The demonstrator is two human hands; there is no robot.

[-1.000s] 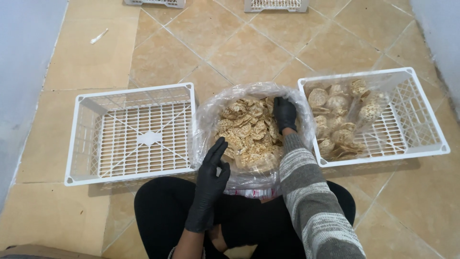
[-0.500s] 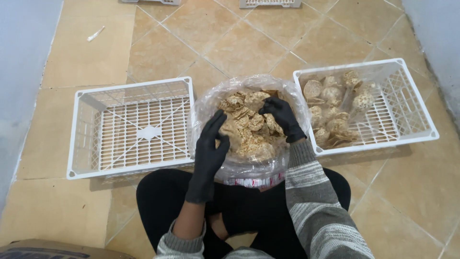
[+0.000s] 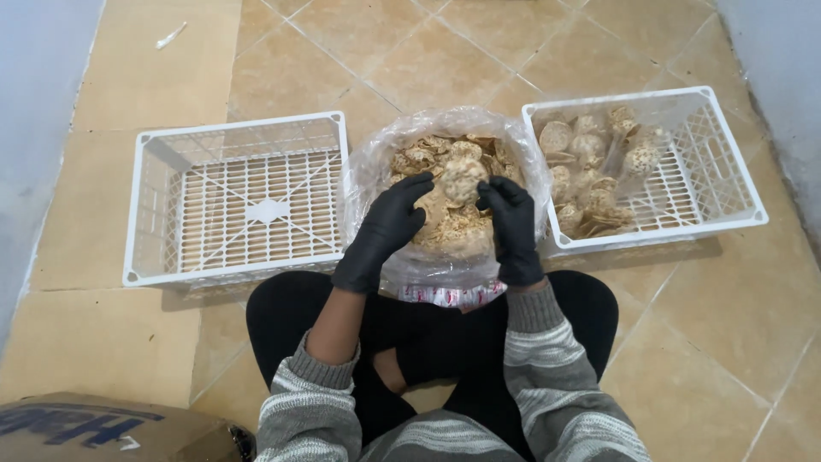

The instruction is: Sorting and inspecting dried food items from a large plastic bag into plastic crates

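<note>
i see both gloved hands, left hand [image 3: 385,229] and right hand [image 3: 513,224], with fingers pinching one round cracker [image 3: 463,178] over the open clear bag [image 3: 368,171], so crumbs fall inside.

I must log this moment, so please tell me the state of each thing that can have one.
Plastic bag: open, full of crackers.
Left crate: empty, upright.
Right crate: partly filled with crackers.
Left hand: gloved, fingers at a round cracker.
Right hand: gloved, fingers at the same cracker.
Round cracker: lifted above the bag.
</note>
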